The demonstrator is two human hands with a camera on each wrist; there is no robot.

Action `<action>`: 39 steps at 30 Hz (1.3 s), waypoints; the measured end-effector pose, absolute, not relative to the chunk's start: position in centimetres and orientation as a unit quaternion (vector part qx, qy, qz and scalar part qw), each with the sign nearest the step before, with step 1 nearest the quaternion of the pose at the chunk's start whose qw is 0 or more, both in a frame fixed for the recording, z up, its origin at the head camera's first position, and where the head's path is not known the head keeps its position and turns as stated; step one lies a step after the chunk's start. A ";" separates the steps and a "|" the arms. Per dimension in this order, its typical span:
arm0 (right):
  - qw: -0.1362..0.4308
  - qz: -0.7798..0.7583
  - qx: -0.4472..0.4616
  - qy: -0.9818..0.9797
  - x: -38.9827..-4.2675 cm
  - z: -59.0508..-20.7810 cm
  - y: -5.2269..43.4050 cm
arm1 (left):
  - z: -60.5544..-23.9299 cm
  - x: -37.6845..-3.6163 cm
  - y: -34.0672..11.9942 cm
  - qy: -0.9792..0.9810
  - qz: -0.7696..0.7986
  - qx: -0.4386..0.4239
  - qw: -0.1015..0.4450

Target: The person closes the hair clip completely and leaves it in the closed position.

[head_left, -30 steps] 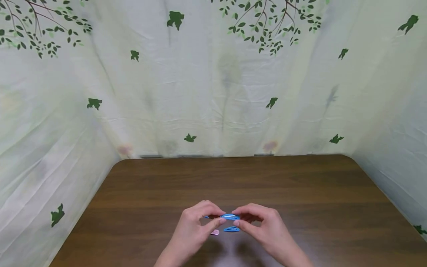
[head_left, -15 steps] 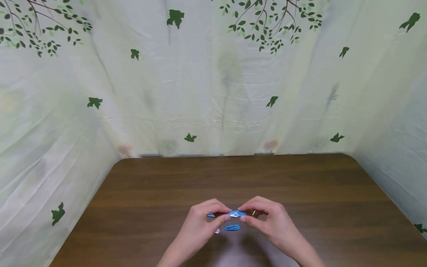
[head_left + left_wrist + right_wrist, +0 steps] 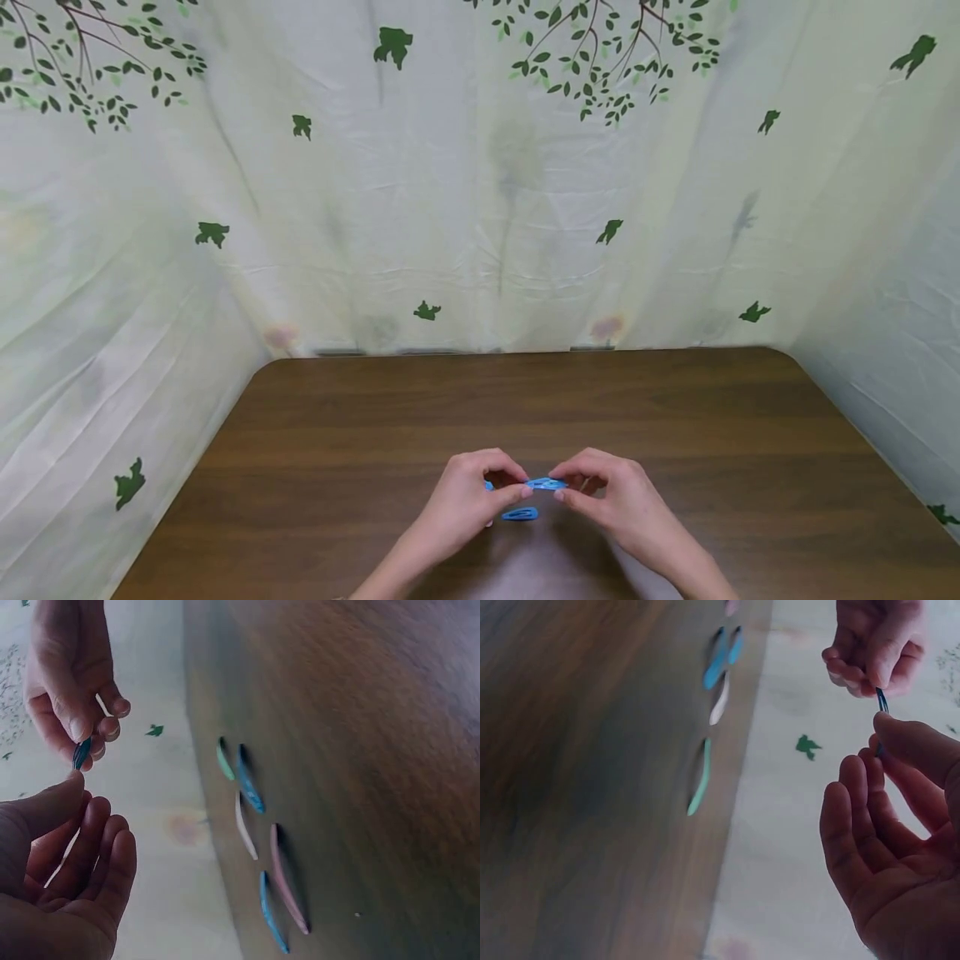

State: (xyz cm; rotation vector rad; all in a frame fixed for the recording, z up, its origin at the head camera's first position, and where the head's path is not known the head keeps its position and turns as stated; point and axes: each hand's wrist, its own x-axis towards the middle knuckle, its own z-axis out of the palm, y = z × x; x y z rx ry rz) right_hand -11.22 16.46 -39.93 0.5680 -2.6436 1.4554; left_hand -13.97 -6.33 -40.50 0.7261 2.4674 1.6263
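Observation:
A blue snap hair clip [image 3: 547, 483] is stretched between both hands, raised above the table. My left hand [image 3: 480, 497] pinches one end between thumb and forefinger. The other end is pinched the same way by my right hand [image 3: 606, 493]. Seen from the left wrist, the clip [image 3: 82, 754] appears edge-on and dark, bridging the two sets of fingertips. Below the hands, a blue hair clip [image 3: 520, 514] lies on the table, and part of another blue one [image 3: 489, 485] shows behind the left fingers.
More clips lie on the brown wooden table [image 3: 525, 400]: green [image 3: 225, 759], whitish [image 3: 245, 827] and pink [image 3: 288, 879] ones appear in the left wrist view. A pale curtain [image 3: 480, 208] with leaf and bird prints surrounds the table's back and sides.
Both hands have shifted to the right with the clip between them. The left hand now covers most of the pinkish clip on the table that showed earlier.

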 end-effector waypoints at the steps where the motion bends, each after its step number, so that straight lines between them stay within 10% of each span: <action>1: 0.034 0.470 0.184 -0.862 -11.3 -40.1 16.6 | -40.6 -14.1 -6.2 0.813 0.529 0.240 0.048; 39: -0.038 0.384 0.189 -0.903 -13.0 -43.3 18.4 | -43.3 -16.6 -4.0 0.854 0.397 0.325 0.086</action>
